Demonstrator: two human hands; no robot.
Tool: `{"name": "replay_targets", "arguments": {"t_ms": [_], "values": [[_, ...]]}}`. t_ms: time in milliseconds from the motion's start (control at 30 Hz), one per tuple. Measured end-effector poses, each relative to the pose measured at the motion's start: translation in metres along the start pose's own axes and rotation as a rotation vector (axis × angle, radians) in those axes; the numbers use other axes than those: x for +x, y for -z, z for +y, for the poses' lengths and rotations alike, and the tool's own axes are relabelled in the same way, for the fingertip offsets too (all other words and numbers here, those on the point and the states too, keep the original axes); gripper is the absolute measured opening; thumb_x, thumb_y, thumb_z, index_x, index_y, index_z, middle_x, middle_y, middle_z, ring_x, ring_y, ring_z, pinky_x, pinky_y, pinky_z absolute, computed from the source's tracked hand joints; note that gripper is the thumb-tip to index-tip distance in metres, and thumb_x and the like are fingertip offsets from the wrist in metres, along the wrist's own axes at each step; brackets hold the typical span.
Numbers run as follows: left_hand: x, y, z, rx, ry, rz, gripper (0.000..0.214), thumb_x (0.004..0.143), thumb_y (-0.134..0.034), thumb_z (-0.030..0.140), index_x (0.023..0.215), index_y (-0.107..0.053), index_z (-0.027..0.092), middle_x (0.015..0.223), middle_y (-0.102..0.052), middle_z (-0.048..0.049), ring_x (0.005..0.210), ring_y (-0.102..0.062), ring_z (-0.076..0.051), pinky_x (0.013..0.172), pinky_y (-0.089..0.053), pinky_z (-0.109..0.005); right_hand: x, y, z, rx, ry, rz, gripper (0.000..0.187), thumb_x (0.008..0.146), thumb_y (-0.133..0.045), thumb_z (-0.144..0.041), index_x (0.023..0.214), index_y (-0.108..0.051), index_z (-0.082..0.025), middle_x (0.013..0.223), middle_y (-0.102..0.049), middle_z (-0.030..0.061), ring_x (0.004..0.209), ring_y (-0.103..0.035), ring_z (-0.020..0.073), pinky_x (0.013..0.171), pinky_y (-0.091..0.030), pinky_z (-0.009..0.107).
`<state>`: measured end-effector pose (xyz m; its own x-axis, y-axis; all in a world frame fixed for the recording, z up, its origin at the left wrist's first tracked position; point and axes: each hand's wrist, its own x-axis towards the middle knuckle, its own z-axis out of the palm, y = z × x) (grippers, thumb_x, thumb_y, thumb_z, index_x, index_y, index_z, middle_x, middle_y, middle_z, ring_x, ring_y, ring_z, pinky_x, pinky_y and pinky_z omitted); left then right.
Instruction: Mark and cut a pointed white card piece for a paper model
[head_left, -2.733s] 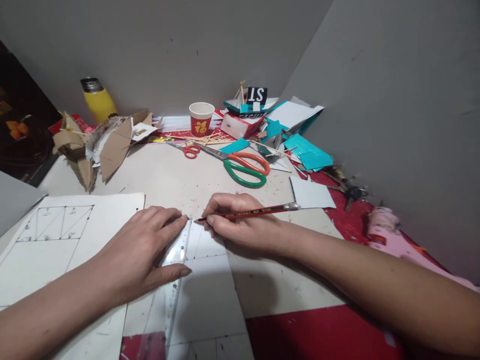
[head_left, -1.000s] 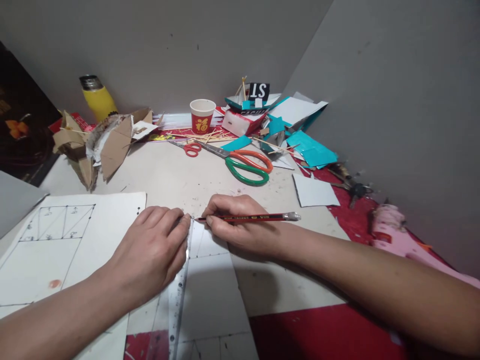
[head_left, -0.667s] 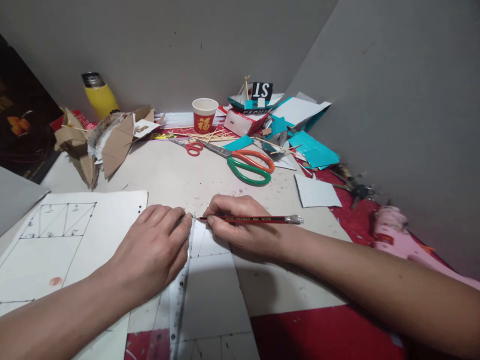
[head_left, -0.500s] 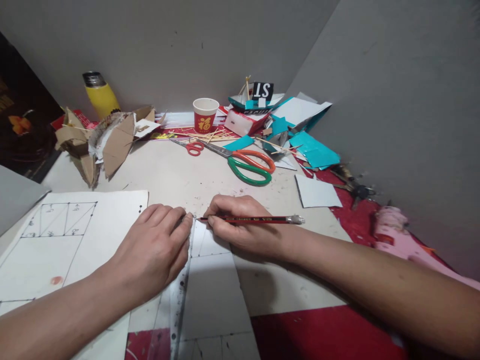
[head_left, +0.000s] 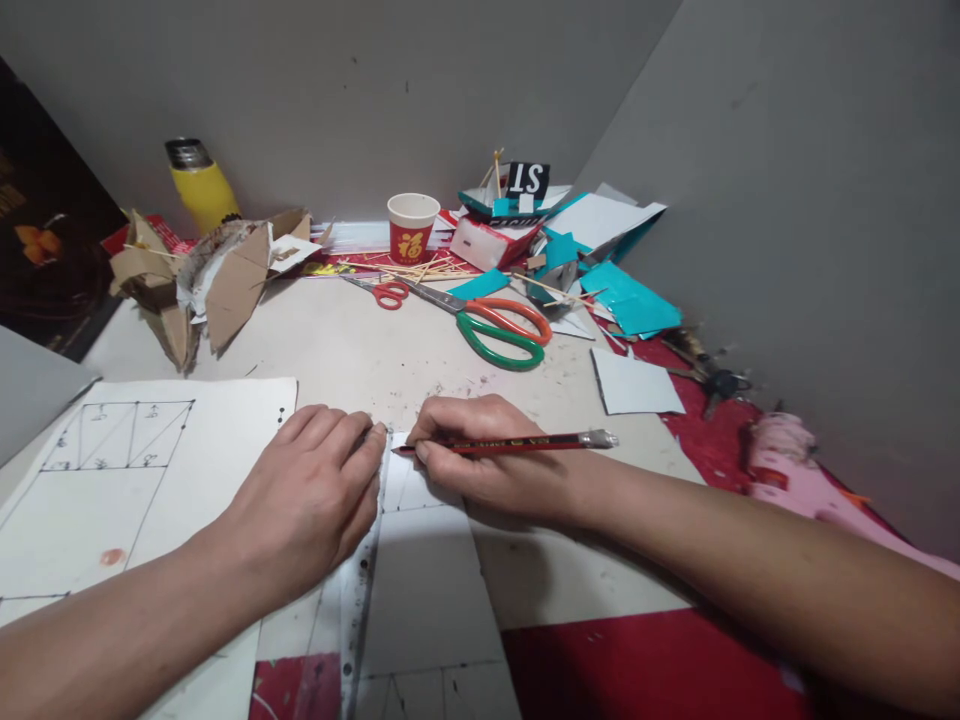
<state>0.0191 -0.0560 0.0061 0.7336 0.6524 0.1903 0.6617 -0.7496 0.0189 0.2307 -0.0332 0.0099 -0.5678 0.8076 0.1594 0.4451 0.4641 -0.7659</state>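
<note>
My right hand (head_left: 480,455) pinches a red pencil (head_left: 525,443); its tip touches the far end of a white card strip (head_left: 427,590) with ruled lines, right beside a clear plastic ruler (head_left: 358,600). My left hand (head_left: 307,500) lies flat with its fingers stretched out, pressing the ruler down along the strip's left edge. The ruler's far end is hidden under my left fingers. A white sheet with a pencilled grid drawing (head_left: 112,470) lies to the left of my left hand.
Large orange-and-green scissors (head_left: 487,325) and small red scissors (head_left: 382,292) lie beyond my hands. A red paper cup (head_left: 411,226), wooden sticks, teal card scraps (head_left: 630,300), a cardboard model (head_left: 202,285) and a yellow bottle (head_left: 199,185) stand along the back. Grey walls close the corner.
My left thumb has tucked in against the ruler since the earliest frame. The pencil tip has slipped slightly towards me along the ruler's edge. Everything else keeps its place.
</note>
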Motion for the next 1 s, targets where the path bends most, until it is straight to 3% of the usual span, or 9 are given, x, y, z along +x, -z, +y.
{"name": "replay_targets", "arguments": {"t_ms": [1000], "values": [[-0.0006,0.0004,0.0012,0.005,0.014,0.009,0.033,0.094,-0.04,0.02,0.114,-0.064,0.008,0.103,-0.067,-0.015,0.091,-0.055,-0.031,0.083,-0.044,-0.045,-0.0054,-0.0016,-0.0027,0.102,0.099,-0.138,0.012,0.079,-0.051,-0.01,0.075,-0.06,-0.017,0.065,-0.056,-0.0037,0.056,-0.043,0.0075,0.057,-0.038,0.02]]}}
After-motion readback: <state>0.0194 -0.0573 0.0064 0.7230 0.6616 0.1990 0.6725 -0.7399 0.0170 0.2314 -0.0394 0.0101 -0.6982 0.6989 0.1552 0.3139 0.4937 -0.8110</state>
